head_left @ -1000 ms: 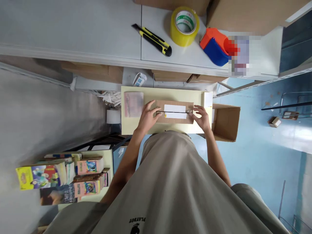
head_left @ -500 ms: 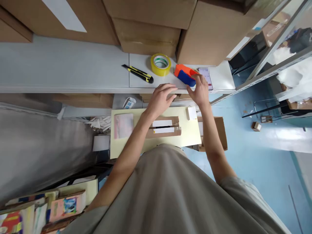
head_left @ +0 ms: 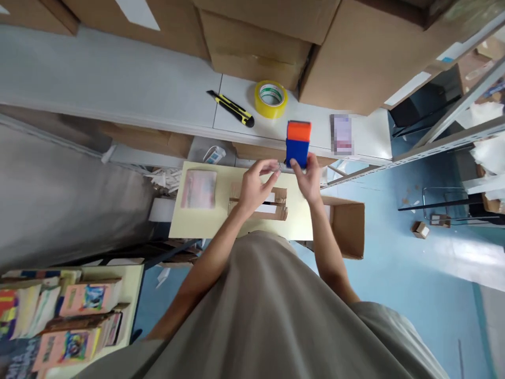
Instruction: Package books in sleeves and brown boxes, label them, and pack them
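Observation:
My right hand point(head_left: 308, 176) grips the lower end of an orange and blue tape dispenser point(head_left: 298, 145), held up just in front of the grey shelf edge. My left hand point(head_left: 255, 185) hovers beside it, thumb and fingers curved with a gap between them; a faint clear bit at the fingertips is too small to make out. Below my hands, a small flat cardboard box point(head_left: 281, 212) with a white label lies on the cream table point(head_left: 221, 226), partly hidden by my left hand. On the shelf rest a yellow tape roll point(head_left: 271, 100) and a black and yellow utility knife point(head_left: 232, 109).
A phone point(head_left: 341, 134), blurred out, lies at the right of the grey shelf point(head_left: 158, 89). Large cardboard boxes point(head_left: 339, 58) line its back. Left on the table is a pinkish printed sheet point(head_left: 199, 189). An open carton point(head_left: 347, 226) stands right of the table. Books point(head_left: 89, 297) are at lower left.
My right hand has taken the tape dispenser off the shelf and brought it toward me, turned upright. My left hand has come down and nearer to my body. The view has shifted a little.

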Motion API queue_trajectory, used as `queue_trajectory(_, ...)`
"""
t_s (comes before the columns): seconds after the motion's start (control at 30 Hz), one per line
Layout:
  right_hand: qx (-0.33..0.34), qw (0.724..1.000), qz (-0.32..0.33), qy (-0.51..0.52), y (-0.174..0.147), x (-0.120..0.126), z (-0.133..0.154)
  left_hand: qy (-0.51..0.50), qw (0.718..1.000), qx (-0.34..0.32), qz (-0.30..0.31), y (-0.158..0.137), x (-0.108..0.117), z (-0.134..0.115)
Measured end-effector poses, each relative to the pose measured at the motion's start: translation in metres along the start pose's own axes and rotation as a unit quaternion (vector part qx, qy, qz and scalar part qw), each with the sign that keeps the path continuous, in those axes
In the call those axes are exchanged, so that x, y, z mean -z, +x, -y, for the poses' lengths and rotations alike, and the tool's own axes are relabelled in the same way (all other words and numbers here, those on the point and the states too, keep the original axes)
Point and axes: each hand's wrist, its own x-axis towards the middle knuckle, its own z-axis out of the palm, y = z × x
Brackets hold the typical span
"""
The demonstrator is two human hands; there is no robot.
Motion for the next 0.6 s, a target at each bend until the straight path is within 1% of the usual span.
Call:
queue_trajectory(0.07, -0.044, 0.989, 0.050, 0.129, -0.041, -0.014, 0.012, -0.025, 0.999, 0.038, -0.017, -0.029, 0.003, 0.004)
queue_trajectory(0.1, -0.070, 0.980, 0.067, 0.172, -0.057, -0.021, 0.017, -0.034, 0.998, 0.051, -0.024, -0.042, 0.005, 0.006)
queue_trajectory(0.17, -0.111, 0.963, 0.090, 0.228, -0.082, -0.034, 0.024, -0.040, 0.996, 0.071, -0.045, -0.064, 0.009, 0.009)
queue_trajectory(0.23, -0.132, 0.953, 0.111, 0.248, -0.096, -0.044, 0.028, -0.035, 0.994, 0.086, -0.063, -0.083, 0.016, 0.011)
queue_trajectory(0.3, -0.139, 0.951, 0.140, 0.237, -0.104, -0.052, 0.032, -0.030, 0.993, 0.093, -0.058, -0.097, 0.024, 0.011)
queue_trajectory(0.37, -0.143, 0.954, 0.164, 0.206, -0.109, -0.058, 0.035, -0.024, 0.994, 0.096, -0.041, -0.109, 0.033, 0.009)
queue_trajectory(0.43, -0.145, 0.960, 0.167, 0.174, -0.113, -0.062, 0.039, -0.012, 0.995, 0.098, -0.032, -0.117, 0.043, 0.005)
queue_trajectory(0.53, -0.134, 0.967, 0.173, 0.134, -0.119, -0.063, 0.046, -0.017, 0.991, 0.128, -0.042, -0.120, 0.064, 0.002)
queue_trajectory(0.6, -0.118, 0.966, 0.204, 0.101, -0.122, -0.060, 0.051, -0.063, 0.983, 0.165, -0.049, -0.116, 0.083, 0.006)
